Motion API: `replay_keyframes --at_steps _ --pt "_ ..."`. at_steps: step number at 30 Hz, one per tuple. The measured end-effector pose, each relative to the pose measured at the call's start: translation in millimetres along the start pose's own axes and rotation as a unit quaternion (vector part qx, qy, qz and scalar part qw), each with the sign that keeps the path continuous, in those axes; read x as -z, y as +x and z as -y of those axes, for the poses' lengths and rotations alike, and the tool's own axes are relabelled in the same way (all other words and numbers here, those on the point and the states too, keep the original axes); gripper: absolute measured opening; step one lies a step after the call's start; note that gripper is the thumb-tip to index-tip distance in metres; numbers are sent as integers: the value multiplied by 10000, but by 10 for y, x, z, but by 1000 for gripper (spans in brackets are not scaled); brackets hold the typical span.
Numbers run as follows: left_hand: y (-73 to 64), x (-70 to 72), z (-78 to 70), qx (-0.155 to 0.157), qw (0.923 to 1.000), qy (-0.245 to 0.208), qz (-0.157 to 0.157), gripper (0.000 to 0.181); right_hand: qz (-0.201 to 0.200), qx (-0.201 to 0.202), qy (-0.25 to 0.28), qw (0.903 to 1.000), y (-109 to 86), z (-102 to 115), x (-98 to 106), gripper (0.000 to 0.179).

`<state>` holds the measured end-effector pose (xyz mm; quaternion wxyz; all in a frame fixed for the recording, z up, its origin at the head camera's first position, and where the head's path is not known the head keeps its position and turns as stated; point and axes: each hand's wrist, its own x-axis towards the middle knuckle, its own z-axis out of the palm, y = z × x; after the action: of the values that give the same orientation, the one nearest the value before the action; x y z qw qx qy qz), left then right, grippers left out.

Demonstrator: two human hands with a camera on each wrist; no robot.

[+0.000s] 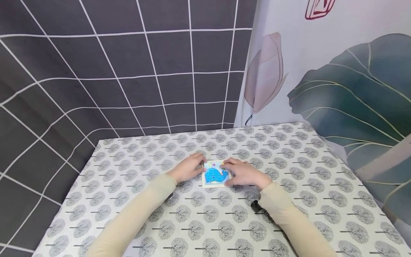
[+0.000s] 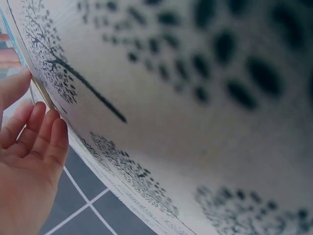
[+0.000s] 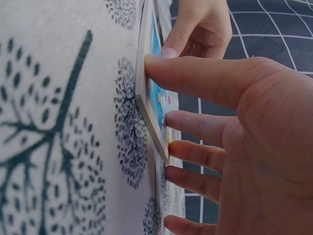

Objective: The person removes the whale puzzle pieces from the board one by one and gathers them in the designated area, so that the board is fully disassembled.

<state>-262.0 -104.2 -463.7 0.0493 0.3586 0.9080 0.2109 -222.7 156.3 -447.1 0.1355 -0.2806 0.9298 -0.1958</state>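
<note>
A flat, light-framed picture puzzle (image 1: 213, 176) with a blue whale lies on the tree-print tablecloth. My left hand (image 1: 190, 167) holds its left side, thumb and fingertips right at the frame; the left wrist view shows these fingers bent toward the thin edge. From the right, my right hand (image 1: 245, 174) reaches over the board near the whale's tail. In the right wrist view its thumb (image 3: 190, 76) extends straight onto the near frame edge. The other fingers there are spread and nearly straight, with tips along the board's face and far edge.
The tablecloth (image 1: 196, 228) covers the whole table. Behind it hangs a dark curtain with a white grid (image 1: 128, 71), and on the right a pale curtain with large leaves (image 1: 356, 92). A dark wrist-worn device (image 1: 255, 206) shows beside the right sleeve.
</note>
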Motion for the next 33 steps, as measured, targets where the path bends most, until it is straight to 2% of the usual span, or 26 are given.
replay_keyframes --at_steps 4,9,13,19,24,27,33 --pt "15 -36 -19 -62 10000 50 35 35 52 -64 -44 10000 -18 -20 -2 74" --pt "15 -59 -9 -51 9998 160 -56 34 28 59 -111 9999 -25 -14 13 71" --pt "8 -34 -20 -115 9996 249 -122 33 -17 95 -83 9999 -21 -9 23 70" --pt "-22 9 -41 -129 9992 382 38 35 55 133 -47 9999 -2 -6 5 72" --pt "-21 54 -26 -131 9990 411 -120 35 -27 107 -92 9999 42 13 27 72" --pt "-35 64 -31 -62 9990 418 -113 34 6 113 -87 9999 43 25 33 73" --pt "-24 -1 -112 -46 9978 650 -121 34 29 135 -84 9999 -10 -14 26 72"
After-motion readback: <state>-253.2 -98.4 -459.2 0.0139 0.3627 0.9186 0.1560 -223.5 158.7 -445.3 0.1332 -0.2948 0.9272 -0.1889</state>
